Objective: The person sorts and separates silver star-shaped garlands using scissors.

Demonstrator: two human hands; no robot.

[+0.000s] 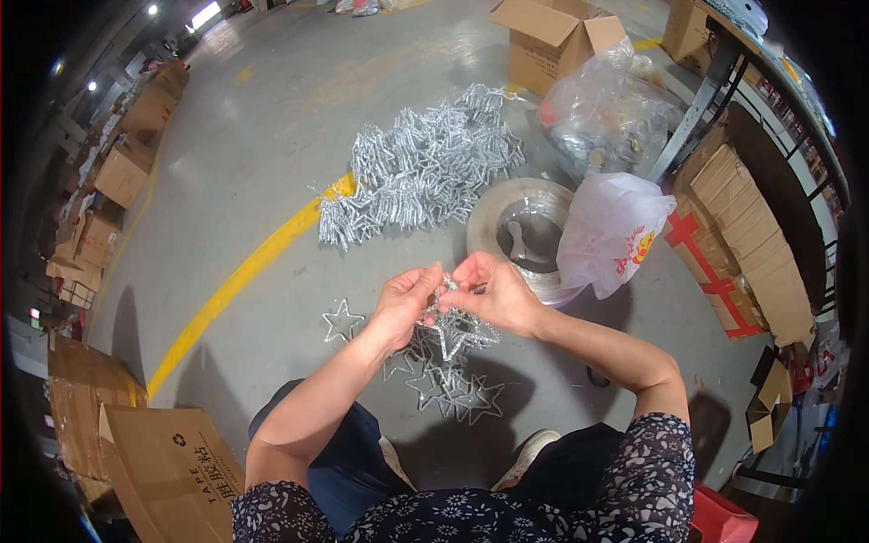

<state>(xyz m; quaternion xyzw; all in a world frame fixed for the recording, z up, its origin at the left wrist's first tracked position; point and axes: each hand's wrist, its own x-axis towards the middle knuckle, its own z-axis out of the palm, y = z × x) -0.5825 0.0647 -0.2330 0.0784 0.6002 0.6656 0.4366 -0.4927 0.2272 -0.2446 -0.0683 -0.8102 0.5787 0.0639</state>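
Both hands (pixel 405 305) (pixel 502 295) pinching, seemingly, a silver star (pixel 445 344), other stars (pixel 449 378) below

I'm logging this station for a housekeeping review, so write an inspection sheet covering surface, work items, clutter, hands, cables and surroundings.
Surface: smooth grey floor, crossed by a yellow line.
Work items: silver tinsel stars at the hands; a few more on the floor below; large silver heap ahead.
Clutter: ring-shaped coil, partly covered by a white plastic bag; clear plastic bag beyond.
Hands: left and right close together, fingers pinching tinsel.
Cables: nothing clearly seen.
Surroundings: open cardboard box ahead; stacked cartons far left; red stool-like object lower right.
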